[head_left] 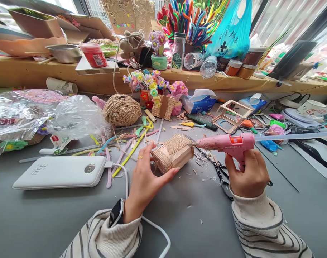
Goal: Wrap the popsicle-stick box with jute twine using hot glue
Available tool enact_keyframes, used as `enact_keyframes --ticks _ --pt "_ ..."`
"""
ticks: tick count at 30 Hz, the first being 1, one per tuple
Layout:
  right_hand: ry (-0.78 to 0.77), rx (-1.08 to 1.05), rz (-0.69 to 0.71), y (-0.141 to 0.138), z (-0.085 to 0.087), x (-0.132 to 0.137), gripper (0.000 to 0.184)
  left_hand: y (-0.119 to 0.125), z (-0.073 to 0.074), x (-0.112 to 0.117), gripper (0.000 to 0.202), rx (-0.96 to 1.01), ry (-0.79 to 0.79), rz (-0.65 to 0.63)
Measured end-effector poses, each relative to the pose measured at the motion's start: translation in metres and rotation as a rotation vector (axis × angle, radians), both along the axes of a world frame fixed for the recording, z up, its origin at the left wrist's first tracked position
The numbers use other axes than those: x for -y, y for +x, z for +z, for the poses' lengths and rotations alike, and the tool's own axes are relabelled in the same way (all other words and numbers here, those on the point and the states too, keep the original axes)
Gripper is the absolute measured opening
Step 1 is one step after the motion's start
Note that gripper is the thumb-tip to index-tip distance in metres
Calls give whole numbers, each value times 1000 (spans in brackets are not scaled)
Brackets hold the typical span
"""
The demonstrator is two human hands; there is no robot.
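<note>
My left hand is wrapped round the near end of a small wooden barrel, thumb on the front side and fingers behind. The barrel lies tilted and is partly covered with twine. In my right hand is a pink glue gun, gripped by its handle, with a long clear glue stick sticking out of its back. The gun's nozzle points left, at the barrel's upper far edge; whether it touches is hard to tell. A ball of twine sits behind my left hand.
A white power bank with a cable lies at left. Black scissors and smaller scissors lie near the barrel. Behind are a wooden frame, yarn flowers, a tissue pack and a crowded ledge.
</note>
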State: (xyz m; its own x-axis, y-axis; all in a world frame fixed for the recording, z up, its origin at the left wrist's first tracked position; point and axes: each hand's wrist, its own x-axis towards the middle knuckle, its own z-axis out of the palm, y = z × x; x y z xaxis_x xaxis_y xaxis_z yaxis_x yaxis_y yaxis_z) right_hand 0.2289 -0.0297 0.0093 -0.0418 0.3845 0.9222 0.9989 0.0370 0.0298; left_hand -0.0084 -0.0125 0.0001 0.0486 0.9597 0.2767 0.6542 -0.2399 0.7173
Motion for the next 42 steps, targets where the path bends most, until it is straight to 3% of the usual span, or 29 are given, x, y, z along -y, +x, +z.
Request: enact_keyframes --ticks 32,42 --pt "-40 -74 81 -3 -5 0 10 -1 -1 0 77 -28 18 4" --pt "-32 -99 81 -2 -7 0 17 -1 -2 -1 76 -37 30 3"
